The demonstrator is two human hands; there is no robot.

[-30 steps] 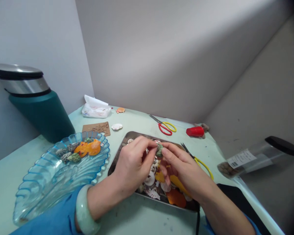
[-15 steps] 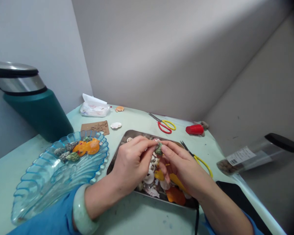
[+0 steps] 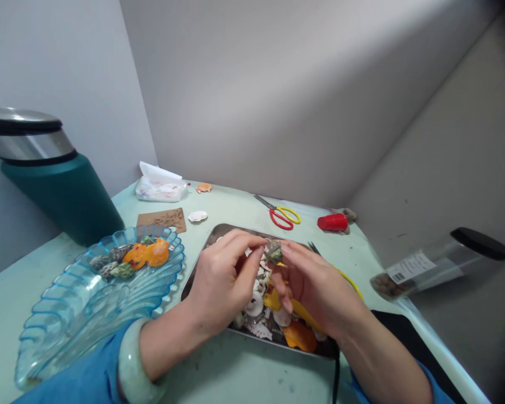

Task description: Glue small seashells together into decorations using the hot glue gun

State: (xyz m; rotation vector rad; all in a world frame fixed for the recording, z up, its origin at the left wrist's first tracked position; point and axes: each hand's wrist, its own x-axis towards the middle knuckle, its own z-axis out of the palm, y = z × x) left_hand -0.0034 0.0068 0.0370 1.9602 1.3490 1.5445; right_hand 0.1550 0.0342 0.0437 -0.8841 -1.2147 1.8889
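Both hands hover over a metal tray [image 3: 202, 265] filled with several white, orange and spotted shells. A small greenish shell [image 3: 274, 252] is pinched between the fingertips of my left hand [image 3: 223, 280] and my right hand [image 3: 315, 286]. Both hands are closed on it from opposite sides, a little above the tray. A pale green bangle [image 3: 130, 365] sits on my left wrist.
A blue shell-shaped glass dish [image 3: 88, 303] with orange and dark shells lies left. A teal lidded bin [image 3: 50, 174] stands far left. Red-and-yellow scissors [image 3: 283, 215], a red cap [image 3: 332, 223], a cardboard piece [image 3: 162, 219], a plastic bag [image 3: 160, 188] and a clear jar [image 3: 437, 261] surround the tray.
The hands stayed together on the small shell and shifted slightly up; the fingers turned the shell a little. The view drifted slightly to the right.
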